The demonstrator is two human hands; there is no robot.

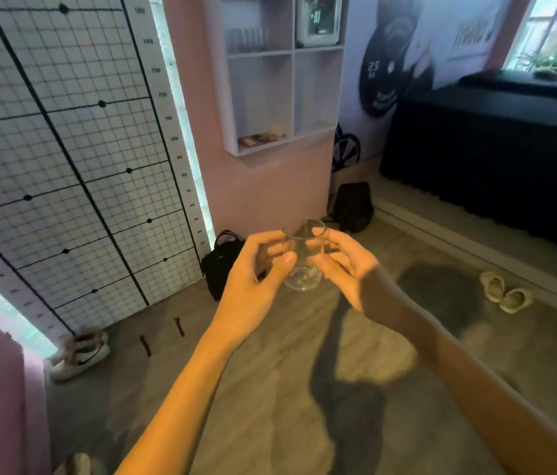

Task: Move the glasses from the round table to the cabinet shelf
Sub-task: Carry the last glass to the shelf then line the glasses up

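A clear drinking glass (302,269) is held upright in mid-air at the centre of the view, above the floor. My left hand (256,272) grips its left side and my right hand (345,269) grips its right side, fingers wrapped around the wall. The white wall cabinet (292,94) with open shelves hangs straight ahead, above and beyond the glass; its upper left shelf holds several glasses (246,39). The round table is out of view.
A gridded measuring panel (64,149) covers the left wall. Two black bags (222,262) (354,207) sit on the floor under the cabinet. Sneakers (80,354) lie at left, slippers (505,293) at right. A black bench (496,159) runs along the right wall.
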